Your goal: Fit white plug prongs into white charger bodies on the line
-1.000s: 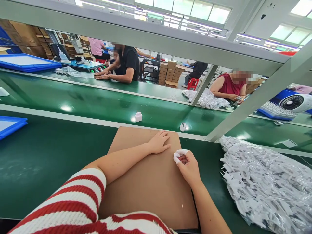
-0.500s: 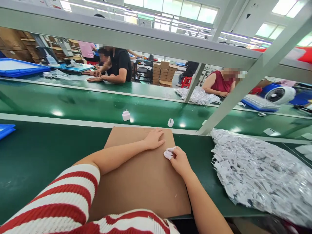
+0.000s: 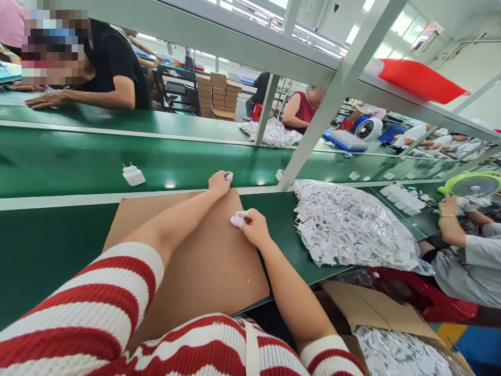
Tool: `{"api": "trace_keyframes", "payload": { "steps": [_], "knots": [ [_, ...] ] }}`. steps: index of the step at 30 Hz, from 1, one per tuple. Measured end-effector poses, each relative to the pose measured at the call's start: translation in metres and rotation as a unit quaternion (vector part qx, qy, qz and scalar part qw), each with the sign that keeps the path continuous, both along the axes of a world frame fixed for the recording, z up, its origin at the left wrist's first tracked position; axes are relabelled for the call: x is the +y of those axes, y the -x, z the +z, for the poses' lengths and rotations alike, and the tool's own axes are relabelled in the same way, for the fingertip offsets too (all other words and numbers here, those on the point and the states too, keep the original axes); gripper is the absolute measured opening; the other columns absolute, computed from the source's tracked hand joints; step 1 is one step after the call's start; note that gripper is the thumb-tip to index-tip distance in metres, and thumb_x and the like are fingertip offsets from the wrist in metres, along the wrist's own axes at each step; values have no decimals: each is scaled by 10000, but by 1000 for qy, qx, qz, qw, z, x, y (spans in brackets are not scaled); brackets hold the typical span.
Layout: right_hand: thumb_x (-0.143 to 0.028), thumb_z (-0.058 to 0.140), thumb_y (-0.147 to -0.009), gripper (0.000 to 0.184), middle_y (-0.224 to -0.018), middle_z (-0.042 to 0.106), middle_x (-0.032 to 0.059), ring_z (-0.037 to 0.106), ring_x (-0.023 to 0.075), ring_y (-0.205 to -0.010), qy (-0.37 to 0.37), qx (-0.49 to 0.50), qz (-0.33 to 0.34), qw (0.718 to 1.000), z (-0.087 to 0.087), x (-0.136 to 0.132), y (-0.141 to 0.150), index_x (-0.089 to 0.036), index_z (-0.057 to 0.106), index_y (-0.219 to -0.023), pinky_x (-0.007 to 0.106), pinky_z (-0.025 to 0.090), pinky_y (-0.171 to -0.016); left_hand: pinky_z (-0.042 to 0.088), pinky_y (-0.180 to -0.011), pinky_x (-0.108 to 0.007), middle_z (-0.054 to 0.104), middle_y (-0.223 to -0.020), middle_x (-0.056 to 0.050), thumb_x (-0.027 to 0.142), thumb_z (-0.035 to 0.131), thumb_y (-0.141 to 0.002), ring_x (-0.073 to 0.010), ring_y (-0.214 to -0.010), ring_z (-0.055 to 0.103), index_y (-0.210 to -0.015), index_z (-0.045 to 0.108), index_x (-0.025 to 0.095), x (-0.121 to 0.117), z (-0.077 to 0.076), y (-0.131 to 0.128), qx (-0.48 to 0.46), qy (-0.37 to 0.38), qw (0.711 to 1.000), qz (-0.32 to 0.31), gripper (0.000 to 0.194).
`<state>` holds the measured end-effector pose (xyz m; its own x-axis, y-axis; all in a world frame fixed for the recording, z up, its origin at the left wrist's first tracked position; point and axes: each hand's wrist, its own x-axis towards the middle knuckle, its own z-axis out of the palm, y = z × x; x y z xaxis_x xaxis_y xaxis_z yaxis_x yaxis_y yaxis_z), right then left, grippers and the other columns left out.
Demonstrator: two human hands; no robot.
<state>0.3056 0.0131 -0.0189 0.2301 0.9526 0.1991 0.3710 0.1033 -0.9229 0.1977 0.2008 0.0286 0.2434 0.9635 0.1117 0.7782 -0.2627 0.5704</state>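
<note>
Stretched past the far edge of a brown cardboard sheet (image 3: 188, 256), my left hand (image 3: 219, 184) is closed on a small white charger (image 3: 229, 176) at the green belt. The fingers partly cover it, and a dark patch shows on its face. Over the sheet's right side is my right hand (image 3: 256, 228), its fingers pinched together with white finger covers (image 3: 238, 218) on the tips. Something dark red shows between them, too small to name. Left of my hands, a white two-pin charger (image 3: 133, 175) rests on the belt.
A clear bag of white parts (image 3: 352, 224) lies on the right, with an open carton (image 3: 360, 305) below it. A metal post (image 3: 313, 130) slants up beyond the bag. Co-workers sit across the belt and to the right, near a green fan (image 3: 473, 184).
My left hand has moved from the cardboard to the belt and taken hold of the white charger. My view has turned right. The right hand keeps its pinch over the sheet.
</note>
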Motion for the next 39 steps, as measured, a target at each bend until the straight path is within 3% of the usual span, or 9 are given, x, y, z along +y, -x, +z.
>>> {"api": "trace_keyframes", "payload": {
  "steps": [4,12,16,20,23,27,31,35,39],
  "knots": [
    [-443,780,-690,388,-869,694,18,563,129,-672,8,220,-111,969,11,5,-8,-202,760,-993,302,514,-674,476,-917,-297,718,-1189,-64,313,619,-888,-232,-1036,651,-1222,670,183,-34,-1,23,-46,-12,995,-82,362],
    [-400,831,-591,390,-803,690,1,515,95,-642,61,373,-43,925,24,-2,2,-185,735,-903,252,471,-618,513,-765,-297,692,-1025,-25,356,705,-705,-195,-829,635,-1185,613,196,-126,-25,82,-117,76,971,-195,515],
    [-432,823,-608,409,-856,718,14,531,99,-660,73,341,-46,936,20,0,5,-182,747,-922,251,474,-627,523,-775,-287,646,-1166,-44,325,720,-668,-182,-856,627,-1498,416,234,-111,-31,94,-153,169,925,-305,889],
    [-510,812,-650,500,-910,756,55,632,161,-761,90,218,-77,969,25,-8,13,-163,769,-1006,294,512,-696,503,-851,-286,648,-1214,-74,327,681,-752,-216,-1024,633,-1353,564,187,-103,-26,106,-182,191,874,-407,628],
    [-536,773,-727,473,-919,752,80,667,202,-796,50,-1,-136,989,26,-21,16,-170,785,-1026,339,525,-743,480,-741,-286,661,-1039,-52,387,807,-724,-201,-873,622,-1162,616,178,-112,-23,108,-144,156,904,-372,522],
    [-481,710,-785,363,-829,685,47,620,173,-673,-65,-213,-118,968,17,-31,12,-207,805,-1005,332,499,-681,403,-634,-287,624,-919,-24,487,945,-569,-206,-801,589,-917,560,197,-115,-31,106,-79,129,952,-267,595],
    [-429,712,-783,322,-782,632,22,579,158,-624,-68,-207,-112,970,15,-38,12,-214,790,-1011,325,491,-633,452,-674,-290,634,-989,-28,413,979,-528,-192,-787,600,-1161,576,200,-120,-36,110,-138,174,933,-284,779],
    [-352,692,-765,278,-886,679,51,601,170,-681,-59,-157,-118,979,23,-39,15,-207,768,-989,357,510,-687,450,-693,-280,606,-892,-40,360,839,-745,-163,-752,562,-948,684,157,-126,-29,112,-164,106,919,-342,326],
    [-424,743,-761,335,-1041,744,86,709,221,-884,33,48,-41,997,28,-30,16,-216,708,-1021,355,554,-713,446,-697,-286,612,-885,-49,406,777,-798,-169,-755,557,-986,716,158,-121,-28,104,-178,52,916,-356,317]
  ]
}}
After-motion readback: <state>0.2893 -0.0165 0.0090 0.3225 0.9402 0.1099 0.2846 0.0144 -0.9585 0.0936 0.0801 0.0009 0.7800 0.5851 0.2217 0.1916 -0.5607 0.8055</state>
